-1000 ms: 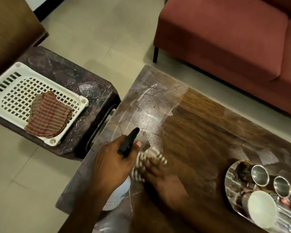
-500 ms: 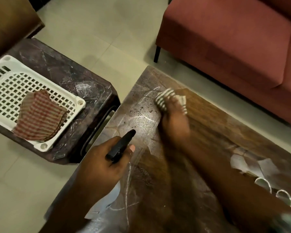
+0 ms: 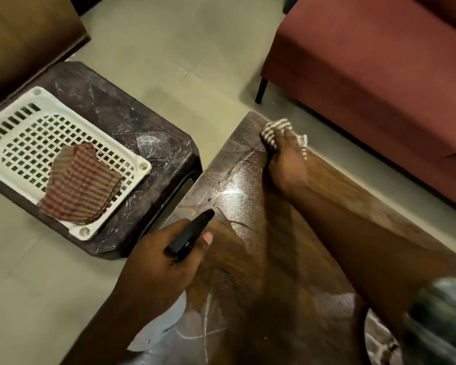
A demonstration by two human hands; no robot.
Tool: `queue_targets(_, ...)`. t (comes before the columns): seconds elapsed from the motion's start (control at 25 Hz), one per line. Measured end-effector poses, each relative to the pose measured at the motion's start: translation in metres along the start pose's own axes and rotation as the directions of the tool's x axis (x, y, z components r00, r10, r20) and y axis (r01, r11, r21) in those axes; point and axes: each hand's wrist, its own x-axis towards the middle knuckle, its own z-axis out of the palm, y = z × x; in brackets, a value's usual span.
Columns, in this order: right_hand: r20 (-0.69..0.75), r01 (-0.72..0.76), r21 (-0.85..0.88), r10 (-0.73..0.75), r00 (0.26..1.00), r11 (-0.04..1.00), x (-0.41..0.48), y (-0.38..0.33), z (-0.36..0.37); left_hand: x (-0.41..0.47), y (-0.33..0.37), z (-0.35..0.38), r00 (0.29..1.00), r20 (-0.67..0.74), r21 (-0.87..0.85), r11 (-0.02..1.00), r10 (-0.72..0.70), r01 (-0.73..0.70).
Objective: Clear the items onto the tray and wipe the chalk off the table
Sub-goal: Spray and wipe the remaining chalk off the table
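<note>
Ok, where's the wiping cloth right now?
Head view, right of centre: the striped cloth lies under the right hand at the table's far corner, nearest the red sofa. The left hand holds the spray bottle nearer the camera.

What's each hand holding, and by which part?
Left hand grips the white spray bottle by its black trigger head. Right hand presses the striped white cloth, bunched under its fingers, onto the wooden table.
</note>
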Motion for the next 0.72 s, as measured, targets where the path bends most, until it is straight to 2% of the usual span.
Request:
queue_targets(0.04,0.047,0.062,-0.002,-0.062,0.997,0.998,-0.030,-0.020,0.013,-0.001,0.002,-0.002,1.000,-0.013,-0.006,1.000,-0.012,0.012)
queue_targets(0.08,0.117,0.193,0.019,-0.193,0.974,0.981,-0.071,-0.041,0.024,-0.001,0.004,-0.003,1.000,-0.020,-0.014,1.000,-0.015,0.015)
queue_targets(0.12,0.196,0.370,0.063,-0.375,0.906,0.927,-0.110,-0.053,0.031,0.000,0.005,-0.002,1.000,-0.026,-0.024,1.000,-0.009,0.008)
queue_targets(0.16,0.276,0.564,0.137,-0.578,0.768,0.814,-0.143,-0.058,0.035,0.002,0.005,-0.002,0.999,-0.038,-0.042,0.999,-0.005,0.004)
queue_targets(0.2,0.328,0.718,0.209,-0.739,0.588,0.664,-0.160,-0.057,0.037,0.004,0.007,-0.003,0.999,-0.036,-0.058,0.998,-0.003,0.001)
queue_targets(0.24,0.357,0.812,0.248,-0.829,0.430,0.528,-0.153,-0.051,0.033,0.005,0.008,-0.004,1.000,-0.027,-0.068,0.998,-0.009,0.007)
queue_targets(0.28,0.340,0.855,0.219,-0.858,0.385,0.470,-0.125,-0.044,0.028,0.006,0.008,-0.004,0.999,-0.027,-0.069,0.997,-0.021,0.019)
queue_targets(0.32,0.310,0.827,0.148,-0.819,0.482,0.542,-0.090,-0.041,0.020,0.005,0.008,-0.005,0.999,-0.035,-0.063,0.998,-0.031,0.029)
queue_targets(0.36,0.263,0.716,0.056,-0.702,0.662,0.696,-0.049,-0.040,0.013,0.003,0.007,-0.005,0.998,-0.048,-0.051,0.998,-0.031,0.029)
queue_targets(0.4,0.204,0.543,-0.020,-0.528,0.824,0.839,-0.008,-0.037,0.006,0.001,0.006,-0.006,0.998,-0.060,-0.036,0.999,-0.033,0.031)
queue_targets(0.44,0.179,0.405,-0.049,-0.391,0.903,0.913,0.028,-0.033,0.002,-0.001,0.005,-0.008,0.997,-0.068,-0.025,0.999,-0.038,0.036)
queue_targets(0.48,0.165,0.298,-0.056,-0.286,0.944,0.953,0.052,-0.034,0.000,-0.001,0.002,-0.009,0.996,-0.079,-0.022,0.999,-0.044,0.042)
queue_targets(0.56,0.148,0.227,-0.039,-0.219,0.964,0.973,0.039,-0.046,0.011,-0.006,-0.001,-0.010,0.994,-0.075,-0.044,0.996,-0.075,0.072)
queue_targets(0.6,0.156,0.297,-0.040,-0.288,0.945,0.954,0.011,-0.054,0.018,-0.008,-0.003,-0.011,0.993,-0.072,-0.057,0.995,-0.089,0.085)
queue_targets(0.64,0.216,0.418,-0.050,-0.399,0.891,0.907,-0.027,-0.058,0.019,-0.011,-0.004,-0.013,0.992,-0.070,-0.070,0.993,-0.102,0.097)
queue_targets(0.72,0.403,0.692,-0.010,-0.631,0.663,0.722,-0.080,-0.039,0.017,-0.015,-0.002,-0.011,0.992,-0.071,-0.080,0.992,-0.103,0.097)
